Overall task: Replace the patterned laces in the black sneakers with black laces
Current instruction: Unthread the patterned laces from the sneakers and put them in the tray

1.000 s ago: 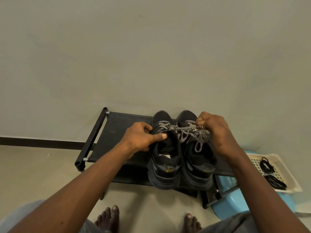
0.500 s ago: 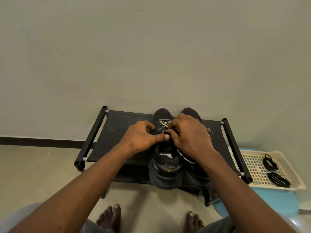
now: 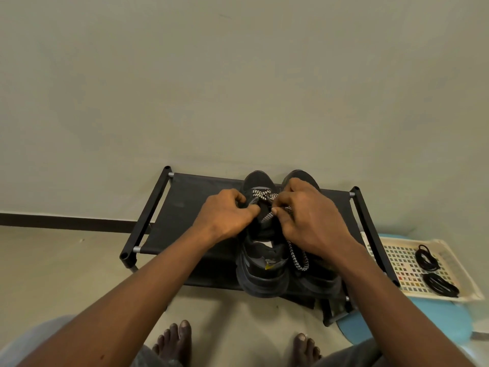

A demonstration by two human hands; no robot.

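Observation:
Two black sneakers stand side by side on a low black rack (image 3: 185,207), toes toward the wall. The left sneaker (image 3: 260,271) carries a black-and-white patterned lace (image 3: 262,194) crossed near its toe. My left hand (image 3: 227,215) grips the left sneaker's upper edge by the eyelets. My right hand (image 3: 304,218) pinches the patterned lace over the tongue, and a loop of it (image 3: 299,258) hangs below that hand. The right sneaker (image 3: 322,282) is mostly hidden under my right hand. Two coiled black laces (image 3: 426,258) (image 3: 440,284) lie in a tray at the right.
The cream perforated tray (image 3: 391,260) rests on a light blue stool (image 3: 439,321) right of the rack. A plain wall stands close behind the rack. My bare feet (image 3: 174,343) are on the floor in front of it.
My right hand moved left from the right sneaker's laces to the left sneaker and now pinches its lace. A lace loop now hangs below it. My left hand stayed on the left sneaker.

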